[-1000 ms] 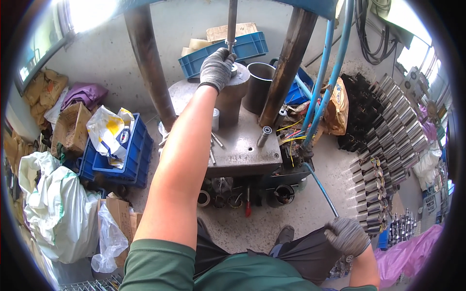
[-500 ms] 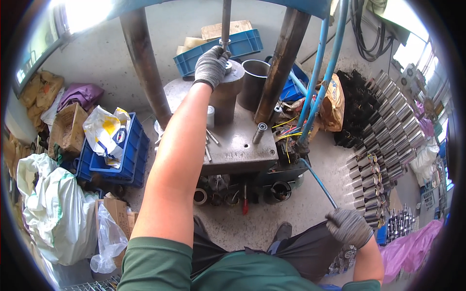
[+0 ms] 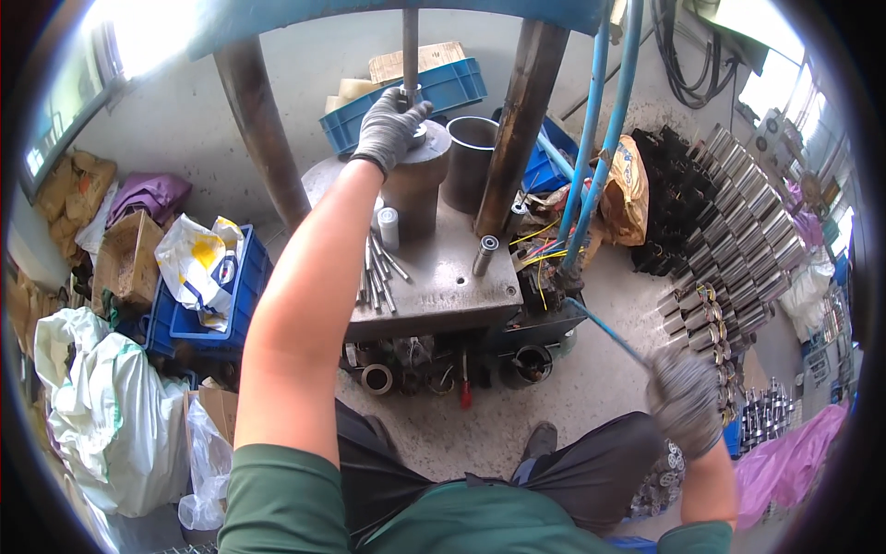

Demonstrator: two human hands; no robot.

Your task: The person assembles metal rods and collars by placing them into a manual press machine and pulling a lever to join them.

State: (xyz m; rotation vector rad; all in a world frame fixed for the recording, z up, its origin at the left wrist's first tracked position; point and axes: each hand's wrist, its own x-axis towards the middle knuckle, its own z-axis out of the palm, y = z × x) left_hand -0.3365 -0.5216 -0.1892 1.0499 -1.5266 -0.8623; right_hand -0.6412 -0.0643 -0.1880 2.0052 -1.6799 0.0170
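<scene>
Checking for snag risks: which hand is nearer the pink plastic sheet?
Right. The right hand, on the blue rod, is just up-left of the pink sheet; the left hand is far off, by the vertical rod.

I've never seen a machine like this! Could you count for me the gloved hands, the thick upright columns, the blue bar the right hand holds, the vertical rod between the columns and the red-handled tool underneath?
Gloved hands: 2, left hand and right hand
Thick columns: 2
Blue bar: 1
Vertical rod: 1
Red-handled tool: 1
Total: 7
</scene>
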